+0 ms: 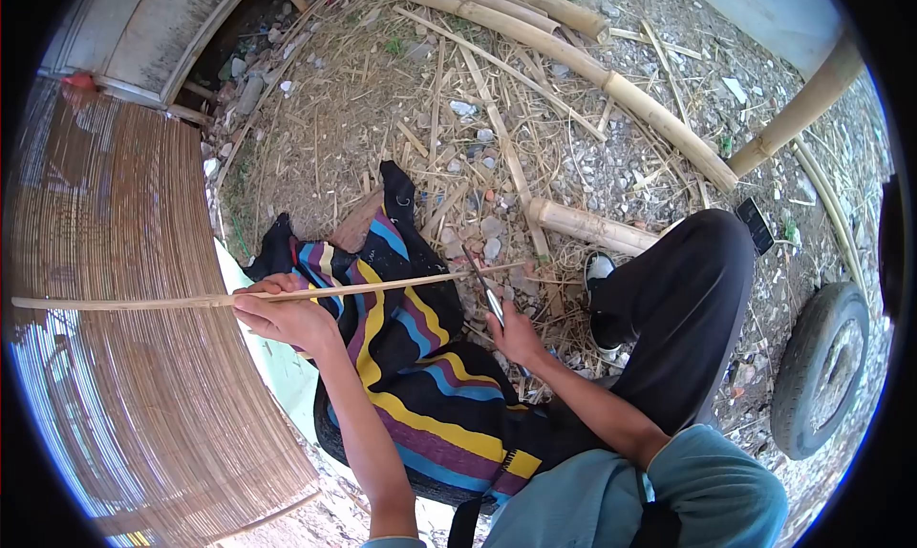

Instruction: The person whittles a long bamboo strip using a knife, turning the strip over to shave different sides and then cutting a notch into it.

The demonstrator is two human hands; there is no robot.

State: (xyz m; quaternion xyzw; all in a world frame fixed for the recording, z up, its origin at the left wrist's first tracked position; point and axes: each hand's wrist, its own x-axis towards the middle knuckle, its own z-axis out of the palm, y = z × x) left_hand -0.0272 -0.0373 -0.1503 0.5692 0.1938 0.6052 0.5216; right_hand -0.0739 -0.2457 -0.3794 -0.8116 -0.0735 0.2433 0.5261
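Observation:
My left hand [282, 314] is closed around a long, thin bamboo strip [382, 286], which runs from the far left across my lap to the middle of the view. In my right hand [519, 338] is a knife [492, 298], its narrow blade pointing up and away from me. The blade crosses the strip near its right end, overlapping it in this view. Below the strip, a black cloth [435, 405] with yellow, blue and purple stripes lies over my lap and leg.
On the left stands a screen of thin bamboo slats [124, 214]. Cut bamboo poles [659, 109] lie on the littered ground ahead, with a shorter bamboo piece [592, 225] nearer my knee. At the right are a tire [798, 386] and a black phone-like object [755, 225].

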